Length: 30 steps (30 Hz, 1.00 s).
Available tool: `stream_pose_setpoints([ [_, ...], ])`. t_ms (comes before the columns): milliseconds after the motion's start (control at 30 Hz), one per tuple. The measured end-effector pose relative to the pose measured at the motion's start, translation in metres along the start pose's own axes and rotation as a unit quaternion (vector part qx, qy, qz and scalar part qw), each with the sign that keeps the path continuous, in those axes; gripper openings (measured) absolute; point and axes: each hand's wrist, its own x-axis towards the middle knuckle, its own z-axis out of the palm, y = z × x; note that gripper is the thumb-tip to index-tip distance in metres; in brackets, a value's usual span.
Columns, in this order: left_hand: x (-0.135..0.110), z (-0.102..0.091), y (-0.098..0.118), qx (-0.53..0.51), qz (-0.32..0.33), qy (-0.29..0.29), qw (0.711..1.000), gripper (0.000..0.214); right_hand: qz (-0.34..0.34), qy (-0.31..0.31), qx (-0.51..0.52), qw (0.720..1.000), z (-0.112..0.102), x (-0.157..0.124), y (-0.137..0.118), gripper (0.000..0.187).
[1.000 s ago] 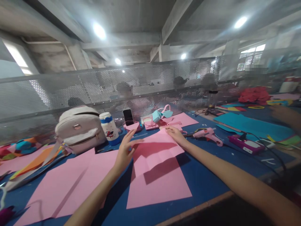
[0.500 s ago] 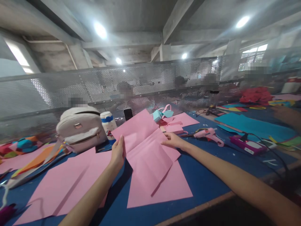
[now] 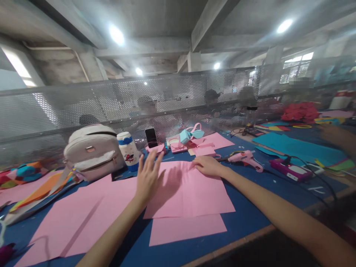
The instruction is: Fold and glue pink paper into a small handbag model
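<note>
A creased pink paper sheet lies unfolded and flat on the blue table, covering most of a second pink sheet. My left hand hovers just above its left edge, fingers stretched and spread, holding nothing. My right hand rests on the sheet's far edge with the fingers curled down, pressing the paper.
More pink sheets lie at the left. A white backpack, a bottle and a phone stand at the back by the mesh partition. A pink glue gun, cables and teal paper lie to the right.
The creased pink sheet, held up and partly folded before, has been opened out and laid flat. My left hand let go of it and spread open; my right hand stayed on the far edge.
</note>
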Motion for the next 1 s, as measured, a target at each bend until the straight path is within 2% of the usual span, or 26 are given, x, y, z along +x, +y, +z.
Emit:
stream_pose_setpoints([
  [67, -0.004, 0.006, 0.010, 0.024, 0.029, -0.069, 0.997, 0.055, -0.022, -0.019, -0.024, 0.999, 0.000, -0.001, -0.006, 0.026],
  [133, -0.006, 0.013, 0.014, 0.043, 0.030, -0.128, 0.990, 0.066, -0.040, -0.036, -0.041, 0.998, 0.001, 0.000, -0.011, 0.022],
  [233, -0.004, 0.020, 0.012, 0.056, 0.002, -0.205, 0.977, 0.083, -0.067, -0.068, -0.057, 0.994, 0.001, 0.003, -0.018, 0.015],
  [333, 0.002, 0.023, 0.005, 0.047, -0.032, -0.279, 0.959, 0.087, -0.089, -0.102, -0.067, 0.989, -0.002, 0.007, -0.022, 0.008],
  [400, 0.006, 0.025, -0.002, 0.033, -0.046, -0.322, 0.945, 0.081, -0.095, -0.117, -0.076, 0.986, -0.005, 0.009, -0.022, 0.006],
  [500, 0.010, 0.026, -0.011, 0.012, -0.045, -0.367, 0.929, 0.050, -0.097, -0.124, -0.087, 0.984, -0.008, 0.010, -0.022, 0.008],
  [567, 0.010, 0.026, -0.014, 0.006, -0.035, -0.370, 0.928, 0.034, -0.092, -0.117, -0.090, 0.985, -0.007, 0.009, -0.021, 0.006],
  [700, 0.006, 0.026, -0.010, 0.031, 0.003, -0.323, 0.946, 0.009, -0.073, -0.088, -0.086, 0.990, 0.003, 0.008, -0.023, 0.007],
  [767, 0.002, 0.026, -0.005, 0.063, 0.028, -0.300, 0.952, 0.011, -0.073, -0.082, -0.077, 0.991, 0.010, 0.007, -0.025, 0.002],
  [833, -0.005, 0.026, 0.002, 0.090, 0.062, -0.288, 0.951, 0.018, -0.080, -0.085, -0.068, 0.991, 0.015, 0.006, -0.027, 0.010],
  [1000, -0.028, 0.028, 0.015, 0.136, 0.109, -0.273, 0.946, 0.017, -0.125, -0.114, -0.040, 0.985, 0.015, -0.003, -0.039, 0.023],
])
